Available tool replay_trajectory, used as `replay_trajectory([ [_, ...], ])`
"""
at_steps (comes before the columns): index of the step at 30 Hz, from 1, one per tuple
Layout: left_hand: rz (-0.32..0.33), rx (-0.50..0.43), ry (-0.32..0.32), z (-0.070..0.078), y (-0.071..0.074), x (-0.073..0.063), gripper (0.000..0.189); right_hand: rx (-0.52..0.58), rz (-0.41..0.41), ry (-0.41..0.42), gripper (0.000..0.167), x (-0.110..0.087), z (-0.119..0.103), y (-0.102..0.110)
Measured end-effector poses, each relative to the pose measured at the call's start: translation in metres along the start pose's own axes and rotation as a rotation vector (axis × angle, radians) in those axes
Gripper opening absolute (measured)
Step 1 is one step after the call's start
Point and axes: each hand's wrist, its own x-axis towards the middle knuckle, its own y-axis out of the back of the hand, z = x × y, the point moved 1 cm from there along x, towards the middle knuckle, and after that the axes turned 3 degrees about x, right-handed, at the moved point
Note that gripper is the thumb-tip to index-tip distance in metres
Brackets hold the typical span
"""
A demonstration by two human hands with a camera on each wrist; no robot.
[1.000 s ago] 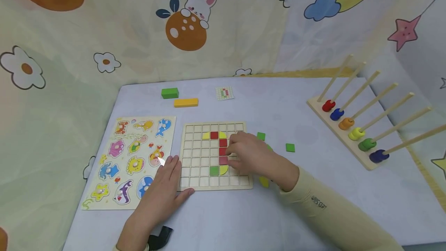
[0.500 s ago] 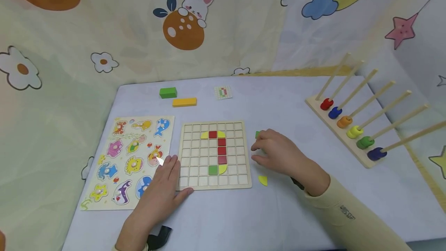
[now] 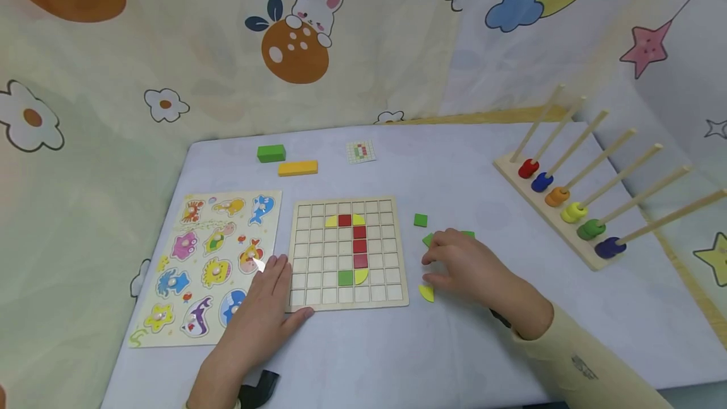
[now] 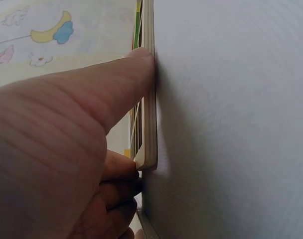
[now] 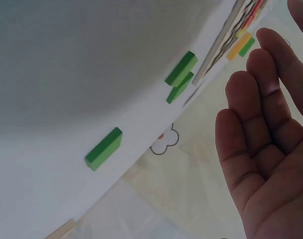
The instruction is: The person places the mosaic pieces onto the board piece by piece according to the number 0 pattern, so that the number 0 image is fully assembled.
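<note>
Yellow loose piece (image 3: 426, 294): on the surface (image 3: 363, 358), just beside the right hand (image 3: 468, 264); a brushing finger could push it away.
Right grip: spread, seemingly empty.
Wooden grid board (image 3: 316, 264): left hand (image 3: 261, 308) touches its edge, fingers straight; a slip might jog the red tiles (image 3: 360, 246).

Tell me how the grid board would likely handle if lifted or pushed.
The grid board is probably stiff: its edge looks straight in the left wrist view. Lying flat, it would likely slide rather than roll or tip when pushed. Lifted at a slant, it might shed the colored tiles, which seem simply set in its squares.
</note>
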Motion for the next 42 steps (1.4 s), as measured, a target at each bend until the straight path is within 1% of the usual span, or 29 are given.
replay_trajectory([
  [4, 0.005, 0.000, -0.004, -0.001, -0.001, 0.000, 0.098, -0.010, -0.018, 0.009, 0.021, -0.008, -0.001, -0.004],
  [11, 0.006, -0.001, -0.007, -0.002, -0.002, 0.000, 0.098, -0.009, 0.010, 0.045, 0.024, -0.019, 0.003, -0.011],
  [14, 0.007, -0.003, -0.008, -0.002, -0.002, 0.000, 0.098, -0.009, 0.006, 0.048, 0.026, -0.021, 0.004, -0.015],
  [19, 0.009, -0.005, -0.010, -0.003, -0.003, 0.000, 0.098, -0.013, -0.012, 0.052, 0.028, -0.023, 0.004, -0.020],
  [25, 0.012, -0.003, -0.010, -0.003, -0.003, 0.000, 0.098, -0.028, -0.022, 0.054, 0.027, -0.023, 0.004, -0.022],
  [35, 0.018, -0.002, -0.011, -0.001, -0.002, -0.001, 0.097, -0.025, 0.013, 0.096, 0.021, -0.024, 0.003, -0.024],
  [39, 0.016, 0.000, -0.007, -0.001, -0.002, -0.001, 0.098, -0.020, 0.002, 0.087, 0.021, -0.023, 0.002, -0.023],
  [42, 0.013, 0.001, -0.004, 0.000, -0.002, -0.001, 0.098, -0.036, -0.012, 0.069, 0.021, -0.021, 0.000, -0.022],
])
